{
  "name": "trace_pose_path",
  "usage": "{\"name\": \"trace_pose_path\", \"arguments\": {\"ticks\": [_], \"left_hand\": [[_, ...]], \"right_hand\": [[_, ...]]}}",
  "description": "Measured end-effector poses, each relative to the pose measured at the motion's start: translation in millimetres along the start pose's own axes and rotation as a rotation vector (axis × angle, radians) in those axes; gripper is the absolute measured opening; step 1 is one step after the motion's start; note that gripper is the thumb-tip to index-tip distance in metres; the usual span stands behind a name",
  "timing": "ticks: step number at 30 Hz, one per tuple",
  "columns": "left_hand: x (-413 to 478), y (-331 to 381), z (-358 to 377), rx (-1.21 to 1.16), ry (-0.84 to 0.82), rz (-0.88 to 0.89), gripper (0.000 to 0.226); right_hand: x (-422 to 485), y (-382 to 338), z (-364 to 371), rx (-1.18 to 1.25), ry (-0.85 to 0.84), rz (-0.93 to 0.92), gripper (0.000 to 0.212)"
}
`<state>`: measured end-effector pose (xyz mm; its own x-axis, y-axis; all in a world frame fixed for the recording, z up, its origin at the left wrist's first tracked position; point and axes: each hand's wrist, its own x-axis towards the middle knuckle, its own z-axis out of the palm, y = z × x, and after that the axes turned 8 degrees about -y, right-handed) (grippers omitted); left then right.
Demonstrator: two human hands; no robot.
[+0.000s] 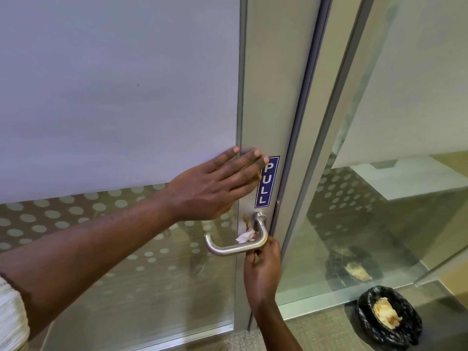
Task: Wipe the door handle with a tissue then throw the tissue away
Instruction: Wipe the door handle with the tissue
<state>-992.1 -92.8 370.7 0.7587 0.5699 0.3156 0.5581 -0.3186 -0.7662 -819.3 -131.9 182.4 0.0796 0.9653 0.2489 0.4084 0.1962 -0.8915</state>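
Observation:
A brushed-metal lever door handle juts from the grey frame of a frosted glass door. A crumpled white tissue sits behind the handle's bend, pinched from below by my right hand. An orange-brown smear marks the frame just left of the handle's base. My left hand lies flat on the door above the handle, fingers spread, partly covering a blue PULL sign.
A small bin lined with a black bag stands on the carpet at the lower right and holds stained crumpled paper. A fixed glass panel beside the door reflects the bin. The door's lower glass carries a dotted pattern.

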Motion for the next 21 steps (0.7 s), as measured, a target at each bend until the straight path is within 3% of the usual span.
{"name": "trace_pose_path", "arguments": {"ticks": [8,12,16,21], "left_hand": [[-1.0,-0.4,2.5,0.009,-0.023,0.011,0.067],[-0.8,-0.5,2.9,0.001,-0.029,0.017,0.066],[-0.8,-0.4,2.5,-0.006,-0.032,0.02,0.067],[-0.7,-0.6,4.0,-0.004,-0.027,0.023,0.069]], "right_hand": [[-26.9,-7.7,23.4,-0.053,-0.055,-0.074,0.043],[-34.2,-5.0,33.6,-0.044,-0.062,0.019,0.032],[-35.9,-6.4,37.7,-0.014,-0.095,0.105,0.036],[-31.7,-19.7,35.8,-0.057,-0.042,-0.071,0.058]]}}
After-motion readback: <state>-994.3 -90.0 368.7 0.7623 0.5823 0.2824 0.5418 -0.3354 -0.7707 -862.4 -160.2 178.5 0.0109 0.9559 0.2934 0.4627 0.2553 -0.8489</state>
